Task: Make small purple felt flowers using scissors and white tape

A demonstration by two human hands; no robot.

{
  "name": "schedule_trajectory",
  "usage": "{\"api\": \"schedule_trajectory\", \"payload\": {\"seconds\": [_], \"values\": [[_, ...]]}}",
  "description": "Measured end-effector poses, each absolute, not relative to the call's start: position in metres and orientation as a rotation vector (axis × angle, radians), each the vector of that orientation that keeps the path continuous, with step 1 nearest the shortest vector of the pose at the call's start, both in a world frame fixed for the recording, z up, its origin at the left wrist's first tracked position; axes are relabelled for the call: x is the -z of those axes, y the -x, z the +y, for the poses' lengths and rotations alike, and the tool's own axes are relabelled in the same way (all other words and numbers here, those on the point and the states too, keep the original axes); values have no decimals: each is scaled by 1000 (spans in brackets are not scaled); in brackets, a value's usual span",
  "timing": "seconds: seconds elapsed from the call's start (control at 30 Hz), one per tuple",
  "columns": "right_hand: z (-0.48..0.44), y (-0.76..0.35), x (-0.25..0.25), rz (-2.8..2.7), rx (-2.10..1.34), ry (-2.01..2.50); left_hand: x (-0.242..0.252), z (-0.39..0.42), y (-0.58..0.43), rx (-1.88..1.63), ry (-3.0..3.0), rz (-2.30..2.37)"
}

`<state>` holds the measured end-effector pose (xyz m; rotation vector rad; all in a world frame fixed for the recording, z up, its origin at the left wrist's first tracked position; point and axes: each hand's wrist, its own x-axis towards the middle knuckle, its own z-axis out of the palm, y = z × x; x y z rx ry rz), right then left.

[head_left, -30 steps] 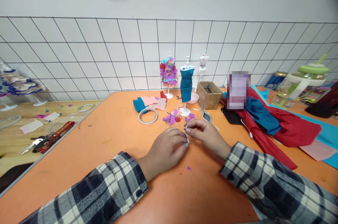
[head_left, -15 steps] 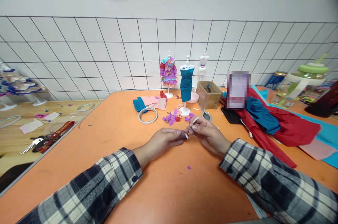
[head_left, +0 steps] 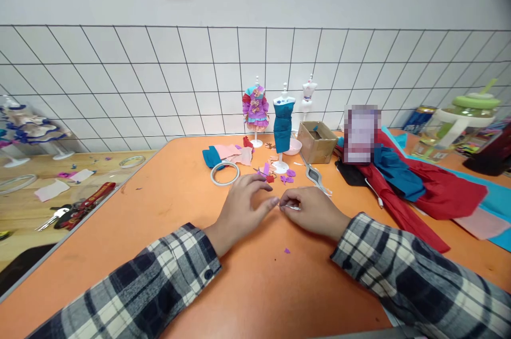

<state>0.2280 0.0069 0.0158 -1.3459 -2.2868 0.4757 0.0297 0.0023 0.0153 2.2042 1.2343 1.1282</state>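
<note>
Both my hands rest on the orange table, in plaid sleeves. My right hand is closed, thumb and forefinger pinching a small white strip held low against the tabletop. My left hand lies flat with fingers stretched out, its fingertips almost touching the strip's end; nothing is in it. Just beyond the hands lie purple and red fabric scraps, and one tiny purple scrap lies nearer me.
Small mannequins stand at the back: one in a teal dress, one in a purple dress, one bare white. Nearby are a white ring, scissors, a cardboard box and red cloth. Keys lie on the left table.
Both hands have come down from a raised pinch to the tabletop. My left hand has let go of the strip and flattened out; my right hand still pinches it.
</note>
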Motion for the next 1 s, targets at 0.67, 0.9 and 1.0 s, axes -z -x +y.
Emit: {"api": "schedule_trajectory", "payload": {"seconds": [0.67,0.9,1.0], "values": [[0,-232,-14,-2304,259,700,-18,-8,-46,-1084,-2285,1139],[2,-237,-29,-2042,107,578,-5,13,-30,-1179,-1761,1284],[29,-260,-26,-2050,-63,871,-5,13,-29,-1220,-1794,1198]]}}
